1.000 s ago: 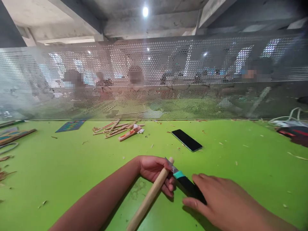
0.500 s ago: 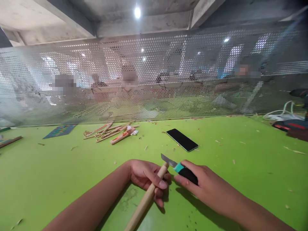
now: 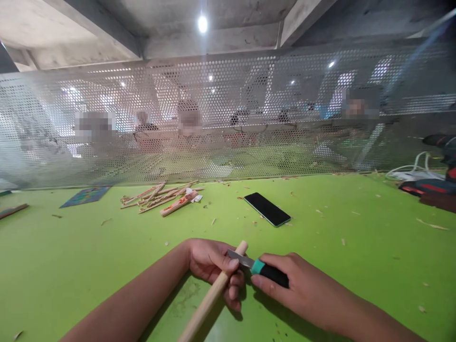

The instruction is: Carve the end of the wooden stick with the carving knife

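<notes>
Left hand (image 3: 213, 259) had its fingers curled round a wooden rod (image 3: 204, 308), right hand (image 3: 297, 282) was wrapped snugly on a knife (image 3: 273, 274), blade crossing near the rod's tip.

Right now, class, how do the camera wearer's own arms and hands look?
The left forearm and right forearm are bare where they show and tapering in shape, with no sleeve, watch or bracelet visible. The left hand and right hand are gloveless, and no rings show.
</notes>
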The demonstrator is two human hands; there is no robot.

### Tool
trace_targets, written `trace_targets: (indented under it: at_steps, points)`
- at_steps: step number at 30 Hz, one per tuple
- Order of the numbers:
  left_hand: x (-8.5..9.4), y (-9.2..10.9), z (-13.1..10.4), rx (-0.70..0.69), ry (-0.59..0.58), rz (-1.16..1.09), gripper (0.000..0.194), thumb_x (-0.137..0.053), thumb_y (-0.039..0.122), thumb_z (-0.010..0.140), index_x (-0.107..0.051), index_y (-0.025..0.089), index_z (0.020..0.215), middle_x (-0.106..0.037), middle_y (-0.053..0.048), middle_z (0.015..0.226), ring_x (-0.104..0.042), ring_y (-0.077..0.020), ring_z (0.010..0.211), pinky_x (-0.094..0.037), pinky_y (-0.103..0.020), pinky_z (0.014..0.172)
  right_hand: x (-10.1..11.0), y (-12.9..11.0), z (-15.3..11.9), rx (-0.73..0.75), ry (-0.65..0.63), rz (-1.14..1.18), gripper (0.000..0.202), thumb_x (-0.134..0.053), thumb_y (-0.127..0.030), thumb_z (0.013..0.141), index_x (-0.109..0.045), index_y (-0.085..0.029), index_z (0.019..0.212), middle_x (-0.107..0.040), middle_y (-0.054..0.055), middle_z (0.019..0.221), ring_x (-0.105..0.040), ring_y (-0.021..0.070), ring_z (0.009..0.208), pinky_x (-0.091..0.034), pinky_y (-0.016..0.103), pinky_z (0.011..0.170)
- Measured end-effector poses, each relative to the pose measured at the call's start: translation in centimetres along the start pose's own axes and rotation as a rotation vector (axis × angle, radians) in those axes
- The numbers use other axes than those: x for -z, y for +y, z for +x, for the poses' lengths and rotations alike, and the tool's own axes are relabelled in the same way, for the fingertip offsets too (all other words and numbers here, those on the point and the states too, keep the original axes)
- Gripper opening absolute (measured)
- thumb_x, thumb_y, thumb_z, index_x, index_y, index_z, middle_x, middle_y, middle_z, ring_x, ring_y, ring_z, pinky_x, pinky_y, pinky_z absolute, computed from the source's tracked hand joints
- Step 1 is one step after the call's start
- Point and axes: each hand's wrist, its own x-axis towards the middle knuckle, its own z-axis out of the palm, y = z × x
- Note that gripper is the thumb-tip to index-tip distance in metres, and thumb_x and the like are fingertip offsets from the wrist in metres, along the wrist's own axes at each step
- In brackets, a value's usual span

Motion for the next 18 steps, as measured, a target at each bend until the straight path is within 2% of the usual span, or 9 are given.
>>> trace_targets:
  at_steps: [7, 11, 13, 15, 18]
  points:
    - [0.6, 0.4, -0.5, -0.034, -0.013, -0.004, 0.043, -0.084, 0.050, 0.077, -0.060, 0.020, 0.094, -0.060, 0.005, 0.067, -0.064, -0.0127, 0.059, -0.062, -0.036, 0.071, 0.2, 0.5, 0.2, -0.011, 0.086, -0.047, 0.040, -0.052, -0.057, 0.098, -0.066, -0.022, 0.084, -0.068, 0.001, 0.069, -0.054, 0.0160, 0.057, -0.030, 0.026, 0.051]
    - [0.4, 0.6, -0.5, 0.016, -0.082, 0.014, 0.045, -0.090, 0.043, 0.070, -0.057, 0.019, 0.089, -0.063, 0.001, 0.065, -0.067, -0.0188, 0.059, -0.063, -0.041, 0.068, 1.4, 2.3, 1.2, -0.134, 0.212, -0.088, 0.047, -0.044, -0.058, 0.100, -0.070, -0.020, 0.098, -0.069, 0.005, 0.067, -0.055, 0.0177, 0.050, -0.028, 0.026, 0.046]
    - [0.3, 0.6, -0.4, 0.012, -0.082, 0.012, 0.047, -0.090, 0.045, 0.070, -0.057, 0.019, 0.091, -0.062, 0.002, 0.065, -0.067, -0.0182, 0.059, -0.063, -0.040, 0.069, 1.9, 2.8, 1.5, -0.138, 0.295, -0.112, 0.050, -0.043, -0.061, 0.100, -0.070, -0.019, 0.103, -0.069, 0.006, 0.067, -0.055, 0.0180, 0.051, -0.028, 0.027, 0.047]
    - [0.1, 0.6, -0.2, -0.010, -0.059, 0.002, 0.046, -0.089, 0.047, 0.071, -0.057, 0.020, 0.090, -0.061, 0.003, 0.067, -0.066, -0.0160, 0.062, -0.063, -0.039, 0.074, 2.0, 2.6, 1.5, -0.120, 0.273, -0.097, 0.051, -0.042, -0.063, 0.101, -0.069, -0.019, 0.101, -0.068, 0.004, 0.068, -0.055, 0.0173, 0.052, -0.028, 0.026, 0.047]
    - [-0.2, 0.6, -0.1, -0.026, -0.020, -0.009, 0.039, -0.087, 0.041, 0.075, -0.056, 0.019, 0.085, -0.061, 0.002, 0.074, -0.068, -0.0155, 0.072, -0.061, -0.041, 0.086, 1.5, 1.6, 1.1, -0.072, 0.169, -0.069, 0.049, -0.043, -0.063, 0.101, -0.066, -0.021, 0.092, -0.066, 0.002, 0.068, -0.053, 0.0159, 0.054, -0.028, 0.026, 0.048]
